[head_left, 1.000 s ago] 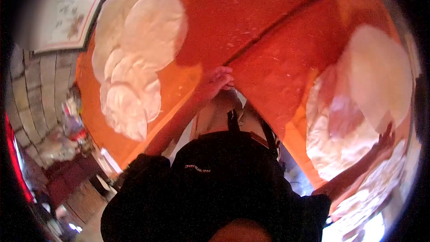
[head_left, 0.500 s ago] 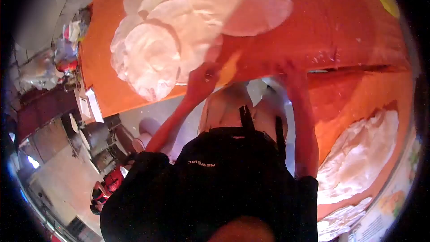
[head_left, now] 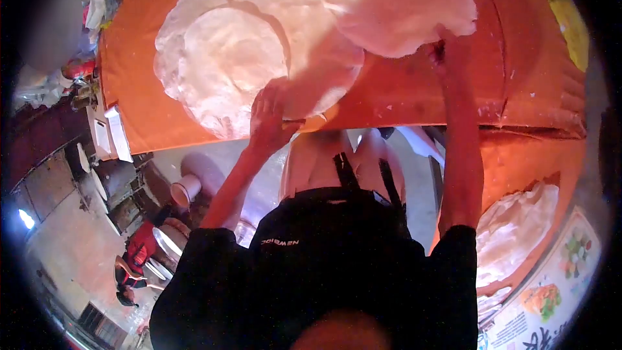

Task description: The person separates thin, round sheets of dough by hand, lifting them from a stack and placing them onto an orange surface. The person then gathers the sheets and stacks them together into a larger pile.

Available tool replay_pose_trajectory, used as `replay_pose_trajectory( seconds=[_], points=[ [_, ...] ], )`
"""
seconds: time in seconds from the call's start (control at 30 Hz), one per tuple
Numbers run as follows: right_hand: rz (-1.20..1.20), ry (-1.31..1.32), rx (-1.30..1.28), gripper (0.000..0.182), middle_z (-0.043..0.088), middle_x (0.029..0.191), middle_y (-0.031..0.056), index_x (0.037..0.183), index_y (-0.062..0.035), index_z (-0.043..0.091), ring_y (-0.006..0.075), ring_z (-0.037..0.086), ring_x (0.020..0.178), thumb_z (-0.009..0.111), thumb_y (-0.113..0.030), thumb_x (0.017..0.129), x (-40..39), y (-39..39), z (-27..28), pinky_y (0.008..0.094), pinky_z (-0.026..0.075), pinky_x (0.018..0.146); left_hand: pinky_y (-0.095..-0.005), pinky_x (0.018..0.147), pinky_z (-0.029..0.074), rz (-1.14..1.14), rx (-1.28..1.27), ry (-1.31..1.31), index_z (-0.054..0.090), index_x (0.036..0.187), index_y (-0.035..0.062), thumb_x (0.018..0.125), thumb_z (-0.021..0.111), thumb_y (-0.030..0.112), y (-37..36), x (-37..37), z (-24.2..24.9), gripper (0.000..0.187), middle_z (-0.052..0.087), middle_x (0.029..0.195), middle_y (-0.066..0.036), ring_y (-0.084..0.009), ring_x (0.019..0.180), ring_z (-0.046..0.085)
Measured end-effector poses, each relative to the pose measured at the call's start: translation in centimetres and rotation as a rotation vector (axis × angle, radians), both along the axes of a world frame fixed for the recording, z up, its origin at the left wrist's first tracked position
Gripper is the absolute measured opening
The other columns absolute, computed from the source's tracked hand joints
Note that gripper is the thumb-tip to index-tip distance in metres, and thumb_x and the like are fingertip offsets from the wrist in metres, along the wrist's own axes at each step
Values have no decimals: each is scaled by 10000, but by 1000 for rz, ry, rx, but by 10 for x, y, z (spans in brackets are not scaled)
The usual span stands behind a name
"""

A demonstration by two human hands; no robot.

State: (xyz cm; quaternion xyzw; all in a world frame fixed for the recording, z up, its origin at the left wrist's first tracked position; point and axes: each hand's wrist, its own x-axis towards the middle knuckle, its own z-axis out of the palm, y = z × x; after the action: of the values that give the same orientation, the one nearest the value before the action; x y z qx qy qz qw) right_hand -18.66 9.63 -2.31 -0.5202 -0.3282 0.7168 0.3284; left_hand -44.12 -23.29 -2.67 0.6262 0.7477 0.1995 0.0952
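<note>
1. I take the broad flatbread round (head_left: 402, 6) as my landmark. It lies flat on the orange tabletop (head_left: 395, 100), straight ahead of my right hand (head_left: 439, 52) and ahead and to the right of my left hand (head_left: 267, 113). My right is the nearer, its fingertips at the round's near edge. The far side runs out of view, so I can't judge its long axis.
2. My hands are well apart. The left is loosely spread, palm down, on the near edge of the overlapping flatbreads (head_left: 227, 52), which partly meet the round's left side. Shadow hides whether my right fingers pinch the edge or only touch it.
3. Right of the round, a yellow sheet (head_left: 570, 26) hangs over the tabletop's far edge.
4. Nearer me and right of the round, a wrinkled flatbread (head_left: 518, 227) rests on another orange surface, beside a printed food poster (head_left: 557, 279).
5. Nearer me and left of the round, below the tabletop, is a pale tub (head_left: 186, 189); I can't make out its contents. Beyond it is a person in red (head_left: 139, 253).
</note>
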Motion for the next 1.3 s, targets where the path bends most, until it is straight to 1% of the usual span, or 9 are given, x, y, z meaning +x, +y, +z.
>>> replay_pose_trajectory(
  seconds=[0.23, 0.4, 0.53, 0.7, 0.9, 0.97, 1.03, 1.2, 1.3],
  points=[
    [-202, -102, 74, 291, 629, 953, 97, 1163, -98, 620, 225, 589, 738, 589, -253, 919, 144, 9, 32, 310, 518, 645, -496, 891, 469, 68, -9, -121, 572, 1166, 44, 823, 621, 98, -12, -8, -40, 350, 576, 1169, -177, -402, 1071, 556],
    [75, -990, 646, 328, 627, 1044, 139, 1177, -64, 612, 278, 616, 810, 604, -257, 912, 232, -28, -16, 369, 528, 751, -434, 720, 518, 12, 8, 230, 639, 860, 48, 824, 569, -16, -2, -34, -21, 101, 654, 841, -135, -320, 850, 633],
    [-238, -563, 499, 196, 604, 804, -17, 990, -64, 651, 100, 556, 658, 701, -194, 851, 246, -62, 61, 246, 465, 554, -387, 605, 524, -86, 159, 162, 633, 846, 24, 847, 592, 11, 52, 5, 53, 43, 647, 828, -136, -314, 759, 635],
    [-382, -533, 286, 204, 617, 823, -17, 1029, -45, 657, 86, 546, 678, 652, -193, 887, 294, -97, 89, 253, 453, 578, -365, 718, 527, -216, 110, 117, 645, 953, 14, 897, 612, 213, 95, 107, 46, 209, 665, 888, -148, -289, 782, 652],
    [-213, -572, 485, 271, 651, 1028, 59, 1133, -53, 633, 202, 605, 979, 620, -159, 883, 320, -113, 85, 349, 477, 888, -320, 779, 515, -209, -1001, -1514, 552, 1199, 55, 922, 582, 344, 77, 220, -86, 401, 615, 1125, -120, -208, 929, 635],
    [-167, -669, 642, 272, 638, 1017, 48, 1139, -27, 631, 169, 587, 994, 614, -159, 902, 339, -139, 94, 306, 472, 884, -387, 901, 507, -72, -1257, -1851, 474, 1350, 101, 972, 483, 393, 96, 257, -27, 478, 602, 1233, -122, -267, 1066, 624],
    [-206, -690, 593, 294, 639, 1009, 34, 1163, -13, 621, 154, 593, 972, 614, -168, 914, 364, -166, 103, 291, 484, 857, -431, 954, 475, -369, -657, -1433, 426, 1391, 117, 965, 469, 441, 101, 277, -31, 536, 552, 1310, -113, -270, 1172, 554],
    [-62, -1457, 176, 398, 676, 997, 69, 1217, -23, 589, 138, 624, 899, 680, -207, 875, 373, -204, 92, 300, 524, 805, -494, 1025, 403, -132, -750, -2609, 389, 1425, 151, 947, 448, 538, 137, 293, -33, 618, 454, 1436, -86, -287, 1300, 441],
    [-120, -970, 480, 506, 672, 1082, 167, 1199, -21, 591, 276, 648, 977, 774, -242, 782, 341, -210, 53, 374, 525, 856, -438, 927, 457, 28, -729, -2119, 404, 1408, 133, 925, 408, 625, 148, 315, 8, 689, 492, 1395, -45, -241, 1227, 504]
  ],
)
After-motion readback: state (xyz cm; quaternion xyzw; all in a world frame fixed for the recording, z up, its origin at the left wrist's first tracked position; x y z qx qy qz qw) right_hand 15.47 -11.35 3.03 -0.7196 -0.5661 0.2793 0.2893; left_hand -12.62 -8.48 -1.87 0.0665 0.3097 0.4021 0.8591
